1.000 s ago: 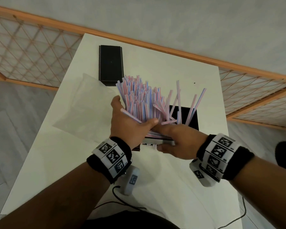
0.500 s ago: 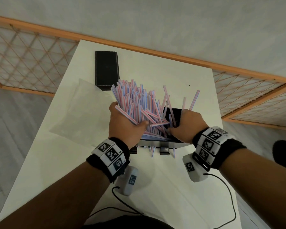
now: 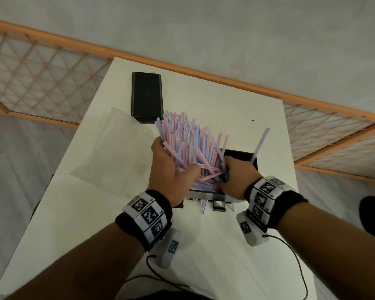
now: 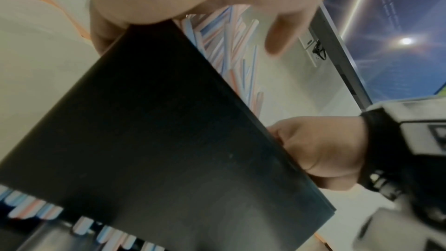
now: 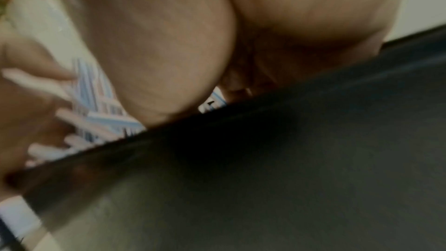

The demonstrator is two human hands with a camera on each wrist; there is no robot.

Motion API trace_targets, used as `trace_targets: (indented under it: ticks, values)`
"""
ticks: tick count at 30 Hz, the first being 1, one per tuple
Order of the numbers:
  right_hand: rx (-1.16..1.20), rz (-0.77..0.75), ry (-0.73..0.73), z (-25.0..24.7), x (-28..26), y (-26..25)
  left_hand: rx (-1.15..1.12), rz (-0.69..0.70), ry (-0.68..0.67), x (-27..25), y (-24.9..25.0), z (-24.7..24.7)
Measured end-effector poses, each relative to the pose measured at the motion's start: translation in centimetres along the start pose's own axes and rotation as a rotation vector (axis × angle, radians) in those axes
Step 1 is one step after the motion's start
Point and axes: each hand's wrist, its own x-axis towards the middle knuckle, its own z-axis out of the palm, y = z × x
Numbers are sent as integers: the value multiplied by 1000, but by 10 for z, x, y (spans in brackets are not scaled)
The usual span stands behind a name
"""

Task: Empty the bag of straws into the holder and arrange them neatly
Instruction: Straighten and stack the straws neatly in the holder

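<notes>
A thick bundle of pink, blue and white striped straws stands fanned out in the black holder, leaning to the left. My left hand grips the bundle from the left, thumb across its front. On the right side my right hand has its fingers curled into the lower part of the straws. One straw leans alone at the right. The left wrist view shows the holder's dark wall with straws above it. The right wrist view is blurred. The clear empty bag lies flat to the left.
A black lid or panel lies flat on the white table behind the straws. A few straw ends poke out below the holder's front. An orange wooden lattice rail runs behind the table. Cables trail at the near edge.
My right hand rose from the holder's front to the right side of the bundle. The loose straws on the right were drawn in toward the bundle. My left hand kept its hold.
</notes>
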Motion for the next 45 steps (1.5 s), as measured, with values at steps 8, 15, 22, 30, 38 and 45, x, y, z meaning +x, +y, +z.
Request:
trace_targets:
  ticks: [8, 15, 22, 30, 38, 45]
  values:
    - [133, -257, 171, -1, -4, -12, -196, 17, 148, 5, 26, 5]
    - [218, -336, 213, 12, -15, -21, -171, -54, 181, 6, 26, 7]
    - [43, -186, 330, -35, -25, 21, -110, -76, 178, 2, 23, 8]
    - [-245, 53, 80, -56, -7, 28, 15, -104, 218, 8, 20, 13]
    - [42, -280, 427, -55, -22, 11, 43, -110, 241, 13, 17, 15]
    - [403, -251, 354, -31, -28, 12, -127, -91, 256, 11, 22, 14]
